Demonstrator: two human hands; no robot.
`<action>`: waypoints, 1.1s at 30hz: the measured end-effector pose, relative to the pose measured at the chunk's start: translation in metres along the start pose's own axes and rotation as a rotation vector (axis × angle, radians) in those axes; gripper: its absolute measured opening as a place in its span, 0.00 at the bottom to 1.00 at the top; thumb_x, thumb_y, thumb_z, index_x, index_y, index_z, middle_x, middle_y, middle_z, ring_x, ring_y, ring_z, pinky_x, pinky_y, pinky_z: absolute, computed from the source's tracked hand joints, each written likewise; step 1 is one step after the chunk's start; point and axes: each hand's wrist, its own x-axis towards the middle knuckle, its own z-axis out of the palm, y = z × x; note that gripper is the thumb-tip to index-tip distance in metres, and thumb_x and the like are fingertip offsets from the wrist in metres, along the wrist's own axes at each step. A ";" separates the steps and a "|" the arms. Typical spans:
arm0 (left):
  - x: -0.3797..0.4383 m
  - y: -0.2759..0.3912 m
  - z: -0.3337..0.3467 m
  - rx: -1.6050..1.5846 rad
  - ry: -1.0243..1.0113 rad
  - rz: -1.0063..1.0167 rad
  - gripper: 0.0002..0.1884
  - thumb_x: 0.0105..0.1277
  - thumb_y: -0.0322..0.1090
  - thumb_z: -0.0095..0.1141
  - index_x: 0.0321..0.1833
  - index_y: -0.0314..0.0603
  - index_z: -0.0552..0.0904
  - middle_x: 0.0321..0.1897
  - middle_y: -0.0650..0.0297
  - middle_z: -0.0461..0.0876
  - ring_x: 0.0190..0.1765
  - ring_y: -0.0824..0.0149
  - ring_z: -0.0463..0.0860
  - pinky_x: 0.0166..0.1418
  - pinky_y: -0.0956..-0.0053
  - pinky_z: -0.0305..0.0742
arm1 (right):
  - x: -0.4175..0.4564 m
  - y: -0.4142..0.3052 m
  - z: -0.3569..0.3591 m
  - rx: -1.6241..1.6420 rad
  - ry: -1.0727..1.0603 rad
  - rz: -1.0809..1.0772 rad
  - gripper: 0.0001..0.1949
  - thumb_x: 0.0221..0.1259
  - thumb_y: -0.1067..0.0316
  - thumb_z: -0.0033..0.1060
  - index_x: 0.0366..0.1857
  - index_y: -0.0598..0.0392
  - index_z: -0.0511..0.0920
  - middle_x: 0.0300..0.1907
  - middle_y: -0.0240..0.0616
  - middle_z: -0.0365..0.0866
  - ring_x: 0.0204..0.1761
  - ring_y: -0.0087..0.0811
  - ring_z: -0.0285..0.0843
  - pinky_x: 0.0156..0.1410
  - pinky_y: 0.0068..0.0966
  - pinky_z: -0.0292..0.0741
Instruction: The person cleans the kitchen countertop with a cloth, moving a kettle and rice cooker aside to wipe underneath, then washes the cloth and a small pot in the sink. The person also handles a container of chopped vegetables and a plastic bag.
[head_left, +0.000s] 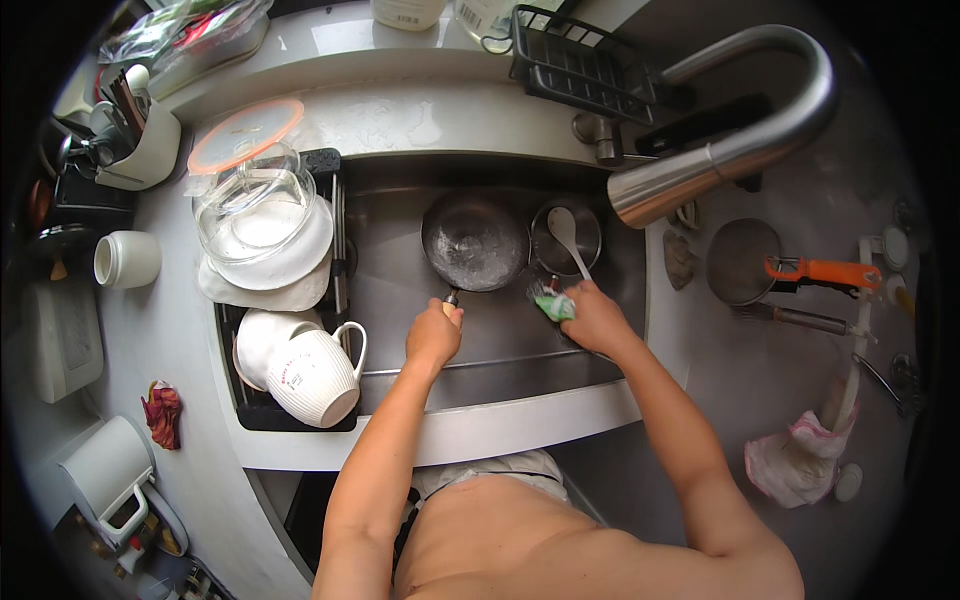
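My left hand (433, 335) is closed around the pale wooden handle (450, 303) of a small dark frying pan (476, 244). The pan sits upright in the stainless steel sink (390, 300), with whitish residue or suds over its inside. In my right hand (598, 321) is a green and white scrubber (556, 305), blurred at its edge, held just right of the pan. Beyond that hand a small metal pot (547, 255) stands in the sink beside the pan. A white spoon (564, 227) leans in the pot, its handle reaching my right fingers; whether they grip it I cannot tell.
A drying rack (339, 225) at the sink's left bears white bowls (270, 262), a glass lid (255, 202) and a ribbed white mug (315, 379). The steel faucet (667, 187) overhangs the right rear. A strainer (742, 262) and an orange-handled peeler (825, 274) hang at right.
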 end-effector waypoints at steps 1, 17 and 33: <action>0.000 0.005 -0.004 0.002 -0.011 0.030 0.18 0.81 0.43 0.59 0.58 0.33 0.78 0.46 0.40 0.91 0.45 0.39 0.91 0.51 0.47 0.83 | -0.015 0.008 -0.003 -0.027 -0.091 0.026 0.21 0.60 0.63 0.70 0.58 0.56 0.86 0.64 0.52 0.81 0.63 0.59 0.84 0.69 0.50 0.81; -0.057 0.026 -0.055 -1.433 -0.841 -0.408 0.08 0.82 0.36 0.59 0.54 0.43 0.77 0.28 0.69 0.76 0.22 0.79 0.70 0.23 0.78 0.70 | -0.006 0.109 0.017 -0.197 -0.221 0.055 0.17 0.64 0.65 0.64 0.54 0.42 0.93 0.52 0.43 0.94 0.57 0.50 0.91 0.64 0.43 0.84; -0.094 0.021 -0.058 -0.793 -0.486 -0.299 0.07 0.80 0.33 0.58 0.48 0.42 0.73 0.26 0.68 0.75 0.19 0.75 0.74 0.21 0.75 0.76 | -0.009 0.105 -0.072 0.012 0.013 0.138 0.13 0.62 0.62 0.65 0.43 0.56 0.92 0.41 0.55 0.92 0.46 0.51 0.92 0.55 0.44 0.84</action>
